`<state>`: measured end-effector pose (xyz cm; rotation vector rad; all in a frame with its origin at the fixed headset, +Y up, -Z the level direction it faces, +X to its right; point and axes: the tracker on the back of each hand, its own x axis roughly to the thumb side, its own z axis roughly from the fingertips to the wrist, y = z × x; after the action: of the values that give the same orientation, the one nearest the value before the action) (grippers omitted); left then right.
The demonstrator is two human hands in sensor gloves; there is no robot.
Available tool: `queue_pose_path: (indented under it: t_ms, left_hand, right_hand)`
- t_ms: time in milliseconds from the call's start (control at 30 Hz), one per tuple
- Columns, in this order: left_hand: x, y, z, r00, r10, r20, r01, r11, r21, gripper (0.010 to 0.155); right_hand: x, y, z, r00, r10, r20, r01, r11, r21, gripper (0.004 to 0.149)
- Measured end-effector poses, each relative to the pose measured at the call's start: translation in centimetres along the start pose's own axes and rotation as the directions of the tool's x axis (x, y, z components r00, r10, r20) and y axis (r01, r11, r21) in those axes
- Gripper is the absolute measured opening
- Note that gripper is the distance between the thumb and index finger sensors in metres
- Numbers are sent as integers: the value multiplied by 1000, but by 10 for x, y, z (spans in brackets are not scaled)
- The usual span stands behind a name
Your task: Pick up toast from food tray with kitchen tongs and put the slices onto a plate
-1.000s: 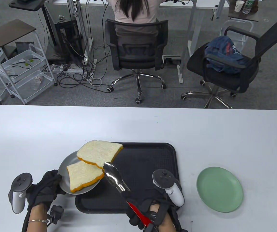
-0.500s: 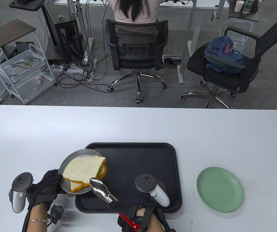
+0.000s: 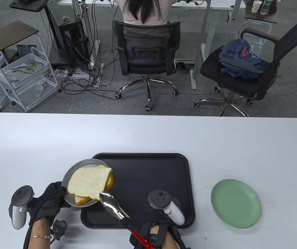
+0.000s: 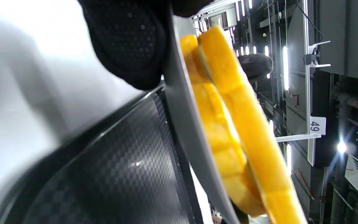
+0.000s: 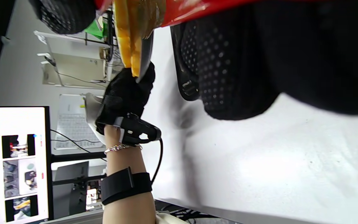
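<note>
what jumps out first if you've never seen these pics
Two toast slices stacked on a grey plate that the left hand holds at the black tray's left edge. The tongs, gripped by the right hand, have their metal tips at the top slice's near corner. To the right, a green plate sits bare on the white table.

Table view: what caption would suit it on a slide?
Left hand holds a grey plate with two toast slices; tongs touch the top slice.
</note>
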<state>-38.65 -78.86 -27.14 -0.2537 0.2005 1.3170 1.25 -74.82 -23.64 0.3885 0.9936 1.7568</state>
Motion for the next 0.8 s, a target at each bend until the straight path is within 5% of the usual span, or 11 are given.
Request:
queue_pose_path:
  t_ms: [467,800]
  left_hand:
    - [0,0,1,1000,11,-4,-11,1000,-8,58]
    - [0,0,1,1000,10,-4,-10,1000,-9,58]
  right_hand:
    - [-2,-54,65,988,-47,147,91,946,-311,96]
    - [-36,-92,108,996,-22,88,66,835,-547,96]
